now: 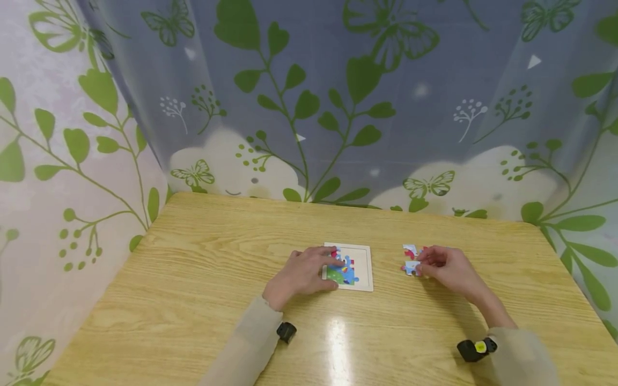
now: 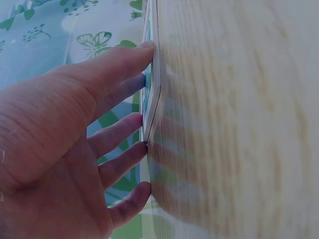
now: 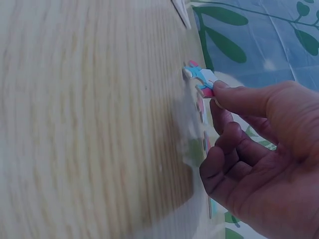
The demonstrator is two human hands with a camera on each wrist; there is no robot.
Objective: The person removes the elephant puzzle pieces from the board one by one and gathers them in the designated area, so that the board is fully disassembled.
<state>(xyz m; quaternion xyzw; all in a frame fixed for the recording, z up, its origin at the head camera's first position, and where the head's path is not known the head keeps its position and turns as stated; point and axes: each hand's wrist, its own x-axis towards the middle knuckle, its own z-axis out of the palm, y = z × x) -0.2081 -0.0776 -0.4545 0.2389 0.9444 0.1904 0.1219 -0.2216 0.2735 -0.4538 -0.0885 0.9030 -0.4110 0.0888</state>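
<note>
A square puzzle tray [image 1: 370, 269] with a pale border lies on the table. Joined jigsaw pieces [image 1: 348, 274] in blue and green fill its left part, while bare board shows along the right. My left hand [image 1: 300, 272] rests over the tray's left side, fingers spread and fairly straight, with fingertips at the pieces and the edge. Between thumb and forefinger, my right hand [image 1: 451, 271] pinches a jigsaw piece [image 3: 203, 78] coloured light blue, white and red. Just beyond it lies another loose piece [image 1: 409, 250]; more are partly hidden behind the right hand.
The wood-grain table [image 1: 217, 246] extends around both hands. Behind it hangs a blue curtain [image 1: 318, 107] with leaves and butterflies, meeting the table's back edge. Small black cameras [image 1: 286, 332] sit on both wrists.
</note>
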